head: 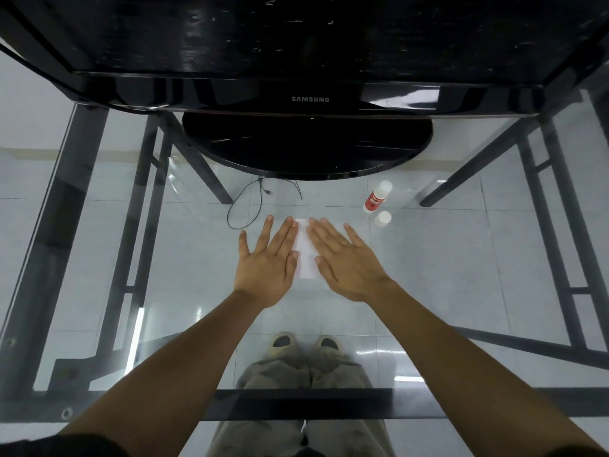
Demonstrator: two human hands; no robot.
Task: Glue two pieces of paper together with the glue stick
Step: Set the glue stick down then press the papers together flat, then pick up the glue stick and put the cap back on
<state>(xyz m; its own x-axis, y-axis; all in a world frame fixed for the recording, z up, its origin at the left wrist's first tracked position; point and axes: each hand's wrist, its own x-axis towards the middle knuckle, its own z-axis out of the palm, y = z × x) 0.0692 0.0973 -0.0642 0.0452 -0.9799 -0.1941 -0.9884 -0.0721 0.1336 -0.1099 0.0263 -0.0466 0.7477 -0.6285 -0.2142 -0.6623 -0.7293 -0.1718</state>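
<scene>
We press our left hand [267,262] and right hand [346,260] flat, fingers spread, grasping nothing, on white paper [305,255] on the glass table [184,291]. Bare glass surrounds it; the round glue stick [375,200] lies at two o'clock, its cap [383,218] beside it.

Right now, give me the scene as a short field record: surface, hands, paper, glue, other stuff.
surface: glass table, floor visible through it
left hand: flat, fingers spread, on the paper's left edge
right hand: flat, fingers spread, on the paper's right edge
paper: white, lying flat between the hands; cannot tell whether it is one sheet or two
glue stick: on the table, right of the hands, untouched
cap: small white one beside the glue stick
monitor: black, at the far edge
</scene>
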